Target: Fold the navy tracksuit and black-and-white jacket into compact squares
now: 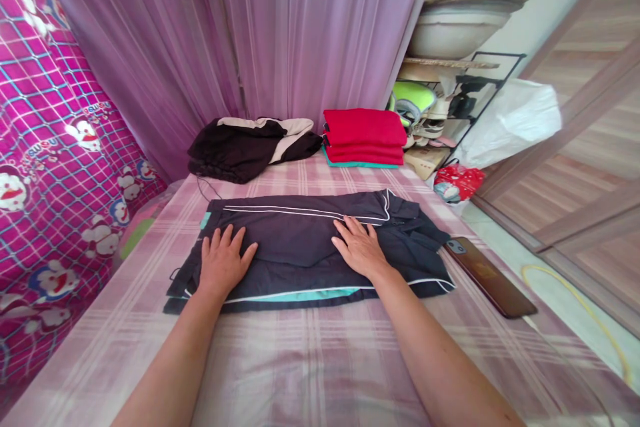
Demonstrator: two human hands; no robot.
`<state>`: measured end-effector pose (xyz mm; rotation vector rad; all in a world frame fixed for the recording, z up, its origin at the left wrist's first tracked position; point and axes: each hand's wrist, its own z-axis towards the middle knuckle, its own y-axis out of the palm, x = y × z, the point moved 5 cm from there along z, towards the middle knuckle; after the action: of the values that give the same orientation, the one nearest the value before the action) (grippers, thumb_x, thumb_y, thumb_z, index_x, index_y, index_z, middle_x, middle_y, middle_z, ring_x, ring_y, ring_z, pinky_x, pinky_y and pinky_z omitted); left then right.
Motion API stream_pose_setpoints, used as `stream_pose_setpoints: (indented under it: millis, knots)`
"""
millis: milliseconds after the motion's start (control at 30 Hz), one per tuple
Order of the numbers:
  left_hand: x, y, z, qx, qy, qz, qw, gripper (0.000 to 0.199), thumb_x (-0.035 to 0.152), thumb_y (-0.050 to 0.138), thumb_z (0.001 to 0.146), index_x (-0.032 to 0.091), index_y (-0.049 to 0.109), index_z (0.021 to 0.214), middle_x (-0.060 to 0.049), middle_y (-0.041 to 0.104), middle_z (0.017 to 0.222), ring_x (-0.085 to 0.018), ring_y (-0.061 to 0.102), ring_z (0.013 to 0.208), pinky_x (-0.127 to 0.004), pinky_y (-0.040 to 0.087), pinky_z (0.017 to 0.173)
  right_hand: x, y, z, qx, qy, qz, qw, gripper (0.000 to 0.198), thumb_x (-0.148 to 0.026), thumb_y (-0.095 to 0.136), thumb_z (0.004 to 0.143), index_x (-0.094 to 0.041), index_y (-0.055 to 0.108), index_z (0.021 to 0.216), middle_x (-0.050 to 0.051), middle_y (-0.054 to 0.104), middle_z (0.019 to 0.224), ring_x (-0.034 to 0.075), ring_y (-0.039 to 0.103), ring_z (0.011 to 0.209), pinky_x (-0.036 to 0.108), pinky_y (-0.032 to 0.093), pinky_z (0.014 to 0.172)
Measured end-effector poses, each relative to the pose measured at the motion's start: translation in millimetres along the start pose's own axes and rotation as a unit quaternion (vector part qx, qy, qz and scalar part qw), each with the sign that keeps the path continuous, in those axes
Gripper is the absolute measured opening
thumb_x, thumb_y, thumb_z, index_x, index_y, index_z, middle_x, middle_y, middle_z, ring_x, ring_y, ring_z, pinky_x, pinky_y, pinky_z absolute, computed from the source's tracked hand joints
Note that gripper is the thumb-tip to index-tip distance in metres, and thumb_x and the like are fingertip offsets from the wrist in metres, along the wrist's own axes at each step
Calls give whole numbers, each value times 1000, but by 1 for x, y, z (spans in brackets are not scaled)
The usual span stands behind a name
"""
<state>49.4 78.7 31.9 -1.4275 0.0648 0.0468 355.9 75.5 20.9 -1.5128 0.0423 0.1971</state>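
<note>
Folded dark garment (pixel 290 237), lying flat

We see left hand (pixel 223 259) and right hand (pixel 361 245) on it, grip wide, fingers spread, nothing held. It lies on plaid cloth (pixel 280 367): rough rectangle, white piping (pixel 300 211), turquoise fabric (pixel 300 295) at the near edge. We judge it light, soft, slightly slippery, not fragile; best lifted from beneath at both short ends. Behind: crumpled black-and-cream garment (pixel 240 147), squared red stack (pixel 365 130).

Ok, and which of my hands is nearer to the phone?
Right. Your right hand rests on the dark garment, left of the phone with a gap between; your left hand rests on the garment's far left part, much farther from the phone.
</note>
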Motion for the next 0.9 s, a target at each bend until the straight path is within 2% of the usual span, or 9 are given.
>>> stream_pose_setpoints:
  millis: [600, 900]
  knots:
    - [-4, 4, 0, 9, 3, 26, 1000, 57, 46, 47, 93, 20, 50, 144, -13, 44, 153, -37, 37, 142, -54, 29, 115, -1, -1, 0, 8, -3, 25, 1000, 54, -50, 34, 100, -26, 46, 147, 11, 36, 157, 27, 29, 146, 54, 16, 118]
    - [-5, 6, 0, 13, 2, -14, 1000, 58, 44, 49, 91, 19, 51, 143, -14, 44, 153, -38, 34, 143, -56, 25, 116, 0, 0, -1, 10, -7, 19, 1000, 54, -50, 34, 100, -26, 46, 147, 10, 38, 157, 27, 29, 146, 53, 15, 118]
